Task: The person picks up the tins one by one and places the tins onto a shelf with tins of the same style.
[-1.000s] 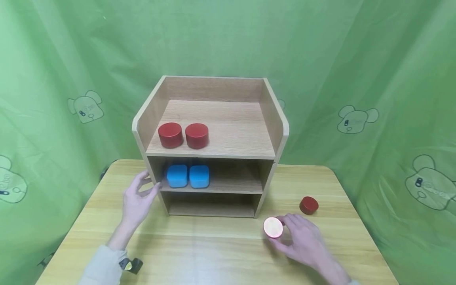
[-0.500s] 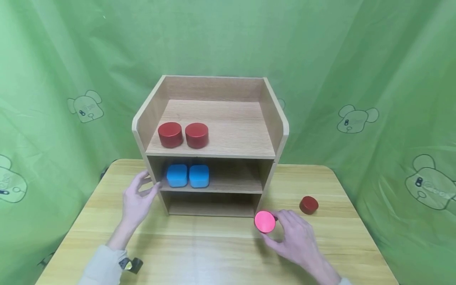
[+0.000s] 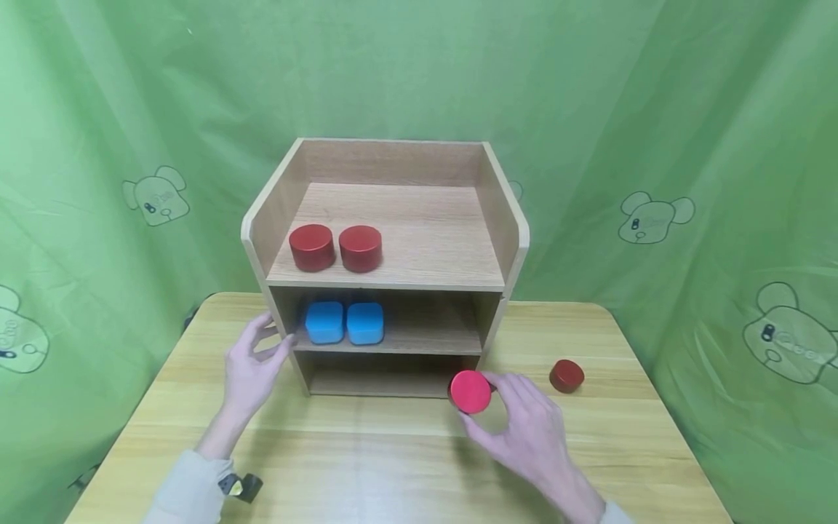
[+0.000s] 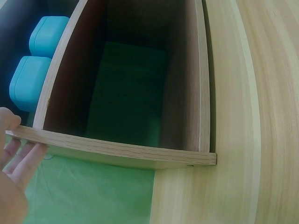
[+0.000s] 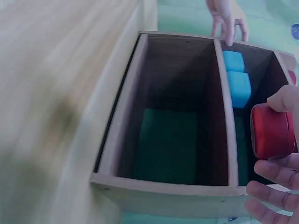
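Note:
My right hand holds a round red tin between thumb and fingers, its flat top tilted toward the head camera. In the head view the tin overlaps the lower right front corner of a wooden shelf unit. In the right wrist view the same tin shows a rounded side. My left hand grips the unit's left side panel, thumb on the inner side and fingers outside. Two blue rounded boxes sit side by side at the left of the middle shelf. Two more red tins stand on the top shelf.
Another red tin lies on the wooden table, right of the unit. The bottom compartment opens toward the front. A green curtain with bear-head drawings hangs behind and at both sides.
My right hand has carried the red tin leftward and up toward the unit's lower right corner. Its top has lost the bright glare. The left hand has stayed at the side panel.

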Tool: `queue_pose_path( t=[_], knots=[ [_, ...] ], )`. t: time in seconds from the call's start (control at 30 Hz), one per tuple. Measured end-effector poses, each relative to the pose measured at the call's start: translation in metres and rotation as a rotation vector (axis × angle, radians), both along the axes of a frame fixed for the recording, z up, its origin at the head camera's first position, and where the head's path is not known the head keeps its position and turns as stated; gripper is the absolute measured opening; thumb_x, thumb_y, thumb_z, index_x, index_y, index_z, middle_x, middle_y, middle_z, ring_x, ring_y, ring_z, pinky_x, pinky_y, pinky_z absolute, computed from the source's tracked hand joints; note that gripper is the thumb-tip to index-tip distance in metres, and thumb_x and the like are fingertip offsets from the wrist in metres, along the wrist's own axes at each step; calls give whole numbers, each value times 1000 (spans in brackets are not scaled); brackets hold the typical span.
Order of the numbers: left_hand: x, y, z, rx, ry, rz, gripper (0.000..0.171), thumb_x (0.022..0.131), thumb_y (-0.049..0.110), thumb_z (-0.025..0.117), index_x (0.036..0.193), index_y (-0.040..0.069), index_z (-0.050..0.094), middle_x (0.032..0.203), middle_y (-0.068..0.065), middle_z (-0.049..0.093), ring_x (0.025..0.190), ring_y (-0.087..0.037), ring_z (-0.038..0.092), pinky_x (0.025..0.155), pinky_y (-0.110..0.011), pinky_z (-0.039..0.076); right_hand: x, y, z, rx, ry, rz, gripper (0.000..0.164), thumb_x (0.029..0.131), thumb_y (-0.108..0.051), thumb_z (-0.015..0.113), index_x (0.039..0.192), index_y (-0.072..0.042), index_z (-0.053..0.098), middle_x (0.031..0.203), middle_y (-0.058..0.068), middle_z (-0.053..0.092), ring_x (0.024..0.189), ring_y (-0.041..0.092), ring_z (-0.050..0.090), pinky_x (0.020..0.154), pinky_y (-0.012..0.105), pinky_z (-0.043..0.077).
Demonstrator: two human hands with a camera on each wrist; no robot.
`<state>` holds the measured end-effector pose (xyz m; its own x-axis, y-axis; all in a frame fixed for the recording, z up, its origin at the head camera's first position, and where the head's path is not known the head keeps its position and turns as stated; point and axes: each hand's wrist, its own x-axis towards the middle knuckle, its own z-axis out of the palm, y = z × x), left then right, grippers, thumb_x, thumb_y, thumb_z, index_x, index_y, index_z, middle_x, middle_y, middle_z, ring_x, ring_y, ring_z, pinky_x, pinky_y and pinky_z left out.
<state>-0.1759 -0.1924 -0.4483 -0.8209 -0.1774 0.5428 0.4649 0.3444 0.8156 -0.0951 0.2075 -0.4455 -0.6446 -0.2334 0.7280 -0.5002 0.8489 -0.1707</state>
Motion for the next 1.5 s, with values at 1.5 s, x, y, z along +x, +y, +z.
queue_pose_path(
  t=[1.5],
  knots=[
    [2,1,2,13,-20,3,46,87,-15,75,131,-7,64,130,-29,69,103,14,66,81,-9,64,-10,-75,84,-185,125,-1,54,76,-41,87,116,-6,72,93,5,75,78,21,69,56,34,62]
  ],
)
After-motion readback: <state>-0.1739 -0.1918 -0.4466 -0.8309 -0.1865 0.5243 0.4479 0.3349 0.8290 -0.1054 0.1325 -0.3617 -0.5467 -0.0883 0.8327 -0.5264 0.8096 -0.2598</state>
